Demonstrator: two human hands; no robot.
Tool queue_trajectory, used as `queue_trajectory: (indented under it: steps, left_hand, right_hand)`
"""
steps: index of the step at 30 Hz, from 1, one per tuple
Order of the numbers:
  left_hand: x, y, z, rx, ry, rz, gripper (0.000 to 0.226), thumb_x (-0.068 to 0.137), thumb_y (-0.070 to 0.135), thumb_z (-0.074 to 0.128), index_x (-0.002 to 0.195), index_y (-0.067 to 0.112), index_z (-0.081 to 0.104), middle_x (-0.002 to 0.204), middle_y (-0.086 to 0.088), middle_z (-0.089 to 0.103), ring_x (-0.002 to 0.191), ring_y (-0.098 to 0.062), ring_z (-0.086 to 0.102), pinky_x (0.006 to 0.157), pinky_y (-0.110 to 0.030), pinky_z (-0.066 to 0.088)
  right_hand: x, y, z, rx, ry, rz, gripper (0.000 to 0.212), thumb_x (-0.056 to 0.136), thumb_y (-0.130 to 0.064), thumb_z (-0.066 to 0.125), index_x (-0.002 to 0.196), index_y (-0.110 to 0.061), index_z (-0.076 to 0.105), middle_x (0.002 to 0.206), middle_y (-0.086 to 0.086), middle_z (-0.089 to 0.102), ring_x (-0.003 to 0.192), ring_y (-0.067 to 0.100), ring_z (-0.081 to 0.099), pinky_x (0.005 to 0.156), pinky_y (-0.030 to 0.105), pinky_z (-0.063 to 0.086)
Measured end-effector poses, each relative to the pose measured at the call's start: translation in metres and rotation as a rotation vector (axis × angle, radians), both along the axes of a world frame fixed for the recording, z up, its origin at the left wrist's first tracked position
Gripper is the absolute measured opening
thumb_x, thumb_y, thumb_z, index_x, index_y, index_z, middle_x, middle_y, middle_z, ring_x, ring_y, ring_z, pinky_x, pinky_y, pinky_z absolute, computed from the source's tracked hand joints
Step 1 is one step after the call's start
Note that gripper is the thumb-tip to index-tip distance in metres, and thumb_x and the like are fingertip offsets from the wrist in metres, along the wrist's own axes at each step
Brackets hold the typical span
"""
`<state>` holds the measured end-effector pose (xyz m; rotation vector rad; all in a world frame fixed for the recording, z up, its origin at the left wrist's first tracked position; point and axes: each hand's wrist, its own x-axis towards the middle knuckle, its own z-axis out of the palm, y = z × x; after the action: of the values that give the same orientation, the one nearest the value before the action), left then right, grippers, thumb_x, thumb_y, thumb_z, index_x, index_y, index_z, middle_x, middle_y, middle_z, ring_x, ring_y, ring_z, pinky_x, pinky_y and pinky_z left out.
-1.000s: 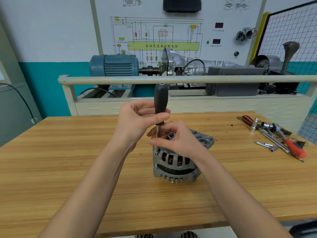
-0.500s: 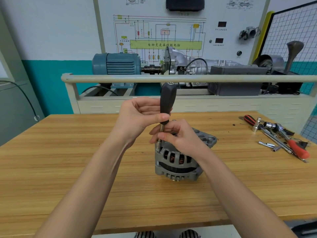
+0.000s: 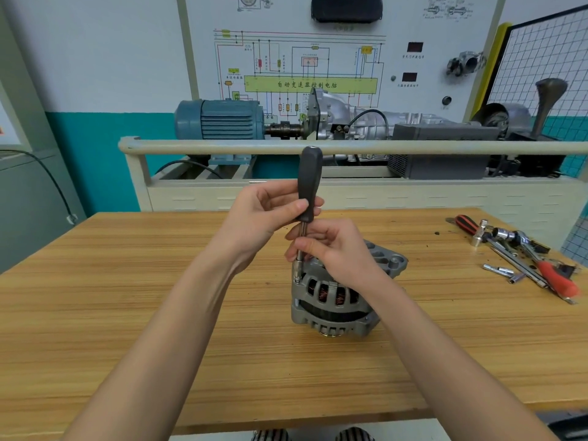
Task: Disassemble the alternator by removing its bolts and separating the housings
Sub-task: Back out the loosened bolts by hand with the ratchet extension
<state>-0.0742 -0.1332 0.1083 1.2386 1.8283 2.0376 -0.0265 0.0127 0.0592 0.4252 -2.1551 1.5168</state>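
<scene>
Alternator (image 3: 331, 297) stands on end on the desk (image 3: 127, 313), about mid-width, nearer the far edge than the near one; copper windings show through its housing slots. Mounting lug (image 3: 389, 261) points to the far right.

Driver (image 3: 308, 198) stands near upright, its tip on a bolt (image 3: 297, 279) at the housing's upper left rim. Left hand (image 3: 264, 214) pinches the lower end of the black handle, thumb in front and fingers behind. Right hand (image 3: 337, 249) rests on top of the alternator, its fingers curled round the metal shaft.

Bare wood lies open all round the alternator: wide to the left edge, broad toward the near edge. Loose tools (image 3: 521, 256) lie in a scatter near the far right corner, well apart from the alternator. A rail (image 3: 413, 147) runs beyond the far edge, with a blue motor (image 3: 219, 119) behind it.
</scene>
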Motion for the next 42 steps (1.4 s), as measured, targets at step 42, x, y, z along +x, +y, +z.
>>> queue_trajectory:
  steps: [42]
  left_hand:
    - [-0.003, 0.002, -0.006, 0.052, 0.012, 0.075, 0.036, 0.066, 0.017, 0.075, 0.101, 0.01, 0.069, 0.093, -0.003, 0.076, 0.094, -0.016, 0.071, 0.079, -0.024, 0.055]
  right_hand:
    - [-0.003, -0.009, 0.0, 0.013, 0.03, -0.093, 0.019, 0.083, -0.002, 0.071, 0.076, -0.021, 0.069, 0.071, -0.002, 0.07, 0.071, 0.016, 0.069, 0.075, 0.029, 0.057]
